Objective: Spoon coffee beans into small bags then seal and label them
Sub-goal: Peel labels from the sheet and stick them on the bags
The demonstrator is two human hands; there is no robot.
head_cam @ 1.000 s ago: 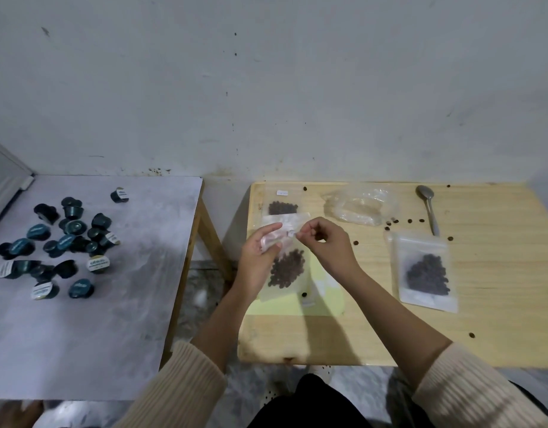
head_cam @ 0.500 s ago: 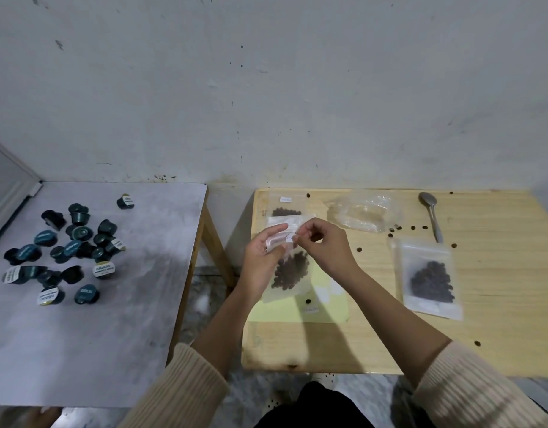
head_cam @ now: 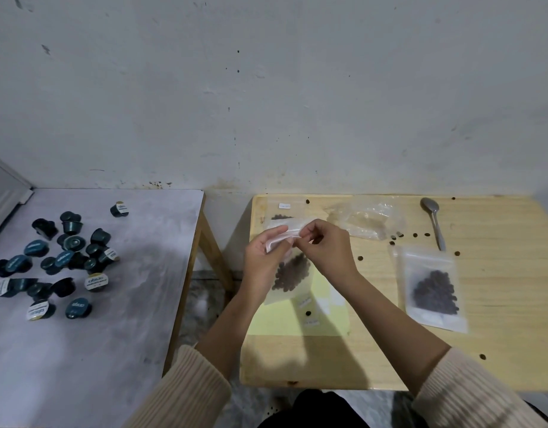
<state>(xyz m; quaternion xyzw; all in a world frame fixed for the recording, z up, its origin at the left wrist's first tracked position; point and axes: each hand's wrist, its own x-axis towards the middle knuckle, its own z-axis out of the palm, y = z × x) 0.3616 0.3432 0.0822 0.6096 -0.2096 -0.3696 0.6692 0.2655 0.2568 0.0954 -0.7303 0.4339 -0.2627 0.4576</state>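
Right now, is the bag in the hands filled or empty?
Filled: coffee beans sit low in the bag; left hand and right hand pinch its top.

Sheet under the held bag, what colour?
Pale yellow; the sheet shows best in the head view.

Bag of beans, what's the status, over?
Left hand and right hand pinch bag top. Beans inside; seal state unclear. Nothing blocking.

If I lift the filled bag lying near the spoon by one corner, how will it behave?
Probably floppy: the filled bag is thin clear plastic lying flat. Its beans sit in a loose heap, so they would likely slide to the low corner.
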